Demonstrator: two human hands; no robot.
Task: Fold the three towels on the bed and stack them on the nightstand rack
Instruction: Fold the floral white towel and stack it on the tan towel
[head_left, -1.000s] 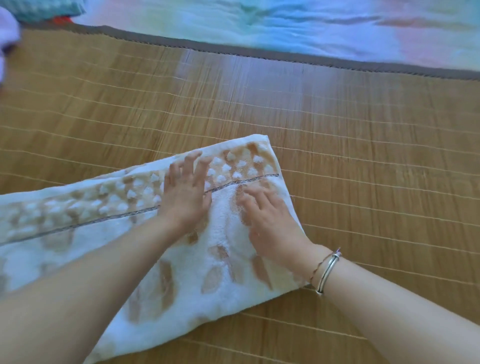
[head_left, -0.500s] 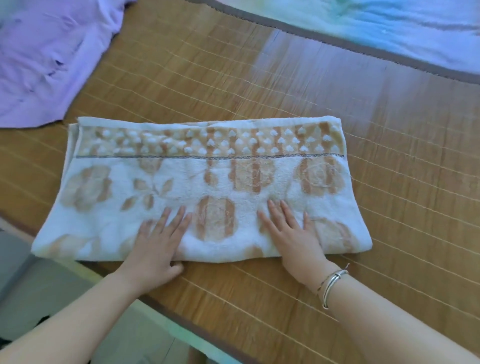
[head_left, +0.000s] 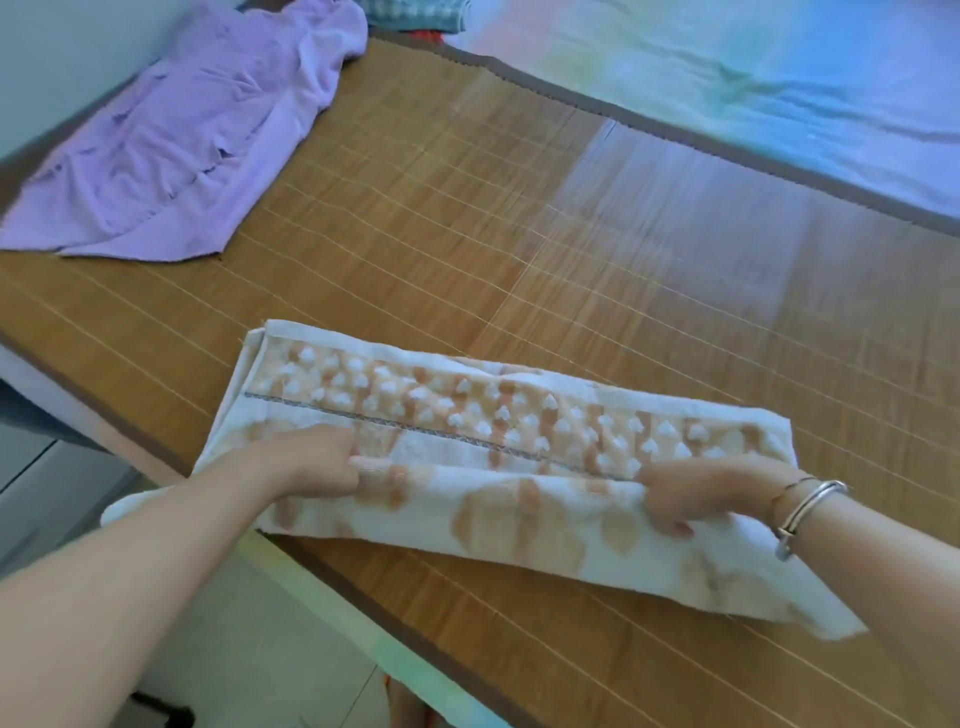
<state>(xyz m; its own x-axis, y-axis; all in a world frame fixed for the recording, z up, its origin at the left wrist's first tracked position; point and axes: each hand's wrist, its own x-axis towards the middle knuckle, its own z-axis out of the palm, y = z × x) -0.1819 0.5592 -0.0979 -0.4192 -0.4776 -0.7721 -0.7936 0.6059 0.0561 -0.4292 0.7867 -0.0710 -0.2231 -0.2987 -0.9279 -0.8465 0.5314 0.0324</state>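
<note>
A purple towel (head_left: 171, 150) lies flat and crumpled at the bed's far left corner, not folded yet. Near the bed's (head_left: 467, 218) front edge lies the patterned towel (head_left: 519, 431). The left hand (head_left: 317, 460) pinches its near edge, fingers closed on the cloth. The right hand (head_left: 701, 493) grips that same edge farther right. To fold well, I think both hands should lift together, keep the edge straight, and lay it even on the far edge.
</note>
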